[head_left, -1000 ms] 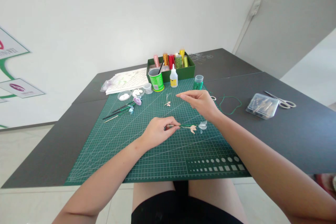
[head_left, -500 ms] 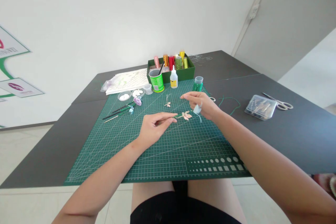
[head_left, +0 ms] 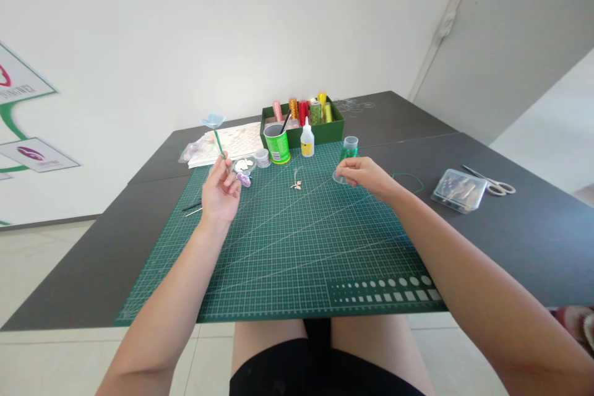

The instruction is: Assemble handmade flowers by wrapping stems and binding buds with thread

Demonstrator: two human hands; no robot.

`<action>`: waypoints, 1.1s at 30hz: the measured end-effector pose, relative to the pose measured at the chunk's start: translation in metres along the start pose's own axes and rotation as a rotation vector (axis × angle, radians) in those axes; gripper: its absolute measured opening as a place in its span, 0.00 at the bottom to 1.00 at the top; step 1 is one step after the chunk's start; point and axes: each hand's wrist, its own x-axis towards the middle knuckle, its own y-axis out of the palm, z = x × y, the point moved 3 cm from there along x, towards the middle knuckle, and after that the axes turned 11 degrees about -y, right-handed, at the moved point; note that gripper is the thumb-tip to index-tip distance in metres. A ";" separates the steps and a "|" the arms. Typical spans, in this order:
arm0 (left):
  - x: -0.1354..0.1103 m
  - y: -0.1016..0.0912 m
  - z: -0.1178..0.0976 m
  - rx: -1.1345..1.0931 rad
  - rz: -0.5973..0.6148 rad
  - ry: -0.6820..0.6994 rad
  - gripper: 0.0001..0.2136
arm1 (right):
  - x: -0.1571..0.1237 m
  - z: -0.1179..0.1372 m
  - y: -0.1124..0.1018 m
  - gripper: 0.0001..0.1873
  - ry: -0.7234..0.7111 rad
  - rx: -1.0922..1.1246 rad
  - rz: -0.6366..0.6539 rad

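Observation:
My left hand (head_left: 219, 190) is raised over the left part of the green cutting mat (head_left: 297, 260), its fingers pinched on a green stem with a pale blue flower (head_left: 212, 120) at its top. My right hand (head_left: 364, 172) rests at the far right of the mat, fingers closed on a small clear piece that I cannot name, just in front of a small jar of green material (head_left: 349, 147). A tiny pink flower piece (head_left: 296, 184) lies on the mat between my hands. A purple flower (head_left: 244, 179) lies next to my left hand.
At the back stand a green cup (head_left: 277, 142), a glue bottle (head_left: 306, 138) and a green box of thread spools (head_left: 304, 114). Small white dishes (head_left: 241, 164) and papers (head_left: 227, 139) lie back left. A clear plastic case (head_left: 458, 190) and scissors (head_left: 489, 182) lie right.
My left hand let go of the pink flower stem, moved left and up, and now holds the blue flower upright. My right hand moved back towards the green jar.

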 end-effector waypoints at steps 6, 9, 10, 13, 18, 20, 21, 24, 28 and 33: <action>0.006 -0.007 -0.024 -0.076 -0.062 0.061 0.12 | 0.002 -0.005 -0.006 0.12 -0.005 -0.069 0.048; 0.009 -0.012 -0.032 -0.102 -0.073 0.084 0.13 | 0.002 -0.007 -0.008 0.12 -0.022 -0.089 0.070; 0.010 -0.014 -0.033 -0.112 -0.068 0.086 0.13 | 0.002 -0.007 -0.008 0.12 -0.022 -0.096 0.076; 0.013 -0.019 -0.039 -0.136 -0.075 0.090 0.13 | 0.002 -0.009 -0.010 0.12 -0.011 -0.128 0.089; 0.016 -0.026 -0.047 -0.162 -0.084 0.104 0.11 | 0.001 -0.008 -0.015 0.11 -0.026 -0.184 0.112; 0.017 -0.029 -0.050 -0.169 -0.073 0.110 0.11 | 0.001 -0.009 -0.018 0.12 -0.041 -0.198 0.132; 0.017 -0.030 -0.051 -0.170 -0.071 0.112 0.11 | 0.002 -0.010 -0.019 0.13 -0.044 -0.206 0.144; 0.019 -0.034 -0.053 -0.166 -0.076 0.115 0.11 | 0.004 -0.014 -0.025 0.16 -0.051 -0.246 0.185; 0.022 -0.038 -0.058 -0.177 -0.081 0.125 0.09 | 0.005 -0.019 -0.033 0.18 -0.058 -0.311 0.228; 0.022 -0.043 -0.067 -0.200 -0.100 0.161 0.10 | 0.005 -0.022 -0.040 0.17 -0.039 -0.299 0.203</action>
